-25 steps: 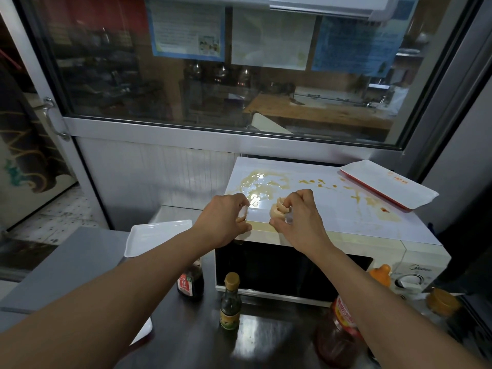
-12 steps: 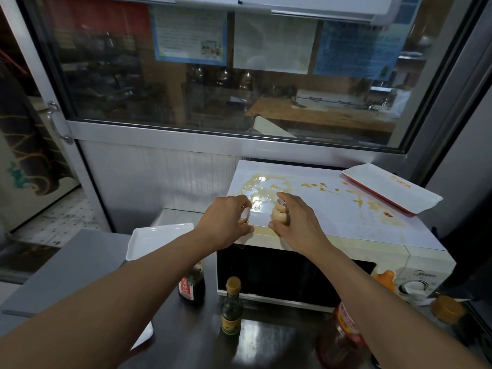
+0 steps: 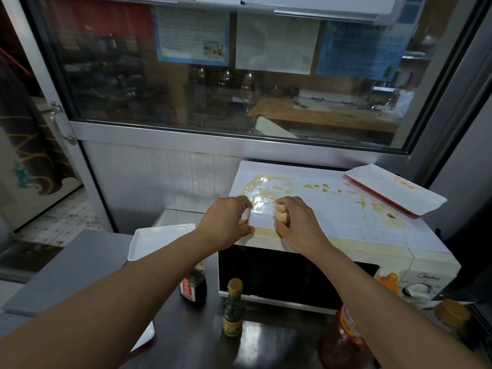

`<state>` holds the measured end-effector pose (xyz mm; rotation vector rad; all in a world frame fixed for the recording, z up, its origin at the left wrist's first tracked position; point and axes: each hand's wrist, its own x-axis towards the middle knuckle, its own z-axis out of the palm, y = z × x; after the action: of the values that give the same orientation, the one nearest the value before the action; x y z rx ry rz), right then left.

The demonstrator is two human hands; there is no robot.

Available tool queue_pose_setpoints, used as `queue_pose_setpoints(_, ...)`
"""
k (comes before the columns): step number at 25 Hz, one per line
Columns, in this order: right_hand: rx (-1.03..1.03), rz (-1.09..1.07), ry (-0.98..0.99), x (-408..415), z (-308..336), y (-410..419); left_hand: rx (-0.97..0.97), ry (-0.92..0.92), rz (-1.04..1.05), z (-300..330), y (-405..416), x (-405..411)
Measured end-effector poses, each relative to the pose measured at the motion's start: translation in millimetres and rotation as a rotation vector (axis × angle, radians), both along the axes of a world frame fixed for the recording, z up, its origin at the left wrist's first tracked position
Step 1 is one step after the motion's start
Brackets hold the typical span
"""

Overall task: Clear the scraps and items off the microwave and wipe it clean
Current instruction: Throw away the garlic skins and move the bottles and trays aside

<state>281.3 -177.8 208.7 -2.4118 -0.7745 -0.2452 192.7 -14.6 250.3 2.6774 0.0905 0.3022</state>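
Two pale scrap pieces (image 3: 280, 214) pinched in right hand (image 3: 298, 222), over stained white microwave (image 3: 346, 225) front edge. One more scrap (image 3: 243, 221) gripped in curled left hand (image 3: 226, 222) beside.

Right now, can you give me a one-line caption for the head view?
Both hands hold pale scraps, left hand and right hand, over the stained microwave beside a tray.

Two bare forearms reach in from the bottom edge — no sleeves, no gloves, no watch or rings showing. The left hand (image 3: 226, 225) and right hand (image 3: 299, 226) are uncovered — fingers (image 3: 246, 206) bare too.
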Motion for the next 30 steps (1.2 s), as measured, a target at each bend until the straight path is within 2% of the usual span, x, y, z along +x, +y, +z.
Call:
queue_pose_setpoints(17,0.073,-0.027,-0.068,-41.8,35.5,-27.4,0.015,-0.049,-0.052,16.3,-17.8,-22.8)
queue_pose_setpoints(22,0.033,-0.102,-0.114,-87.8,44.8,-40.4,0.01,-0.093,-0.148,22.3,-23.2,-40.4)
queue_pose_setpoints(30,-0.02,-0.37,-0.133,-209.1,38.1,-48.6,0.004,-0.102,-0.438,14.4,-22.4,-111.0)
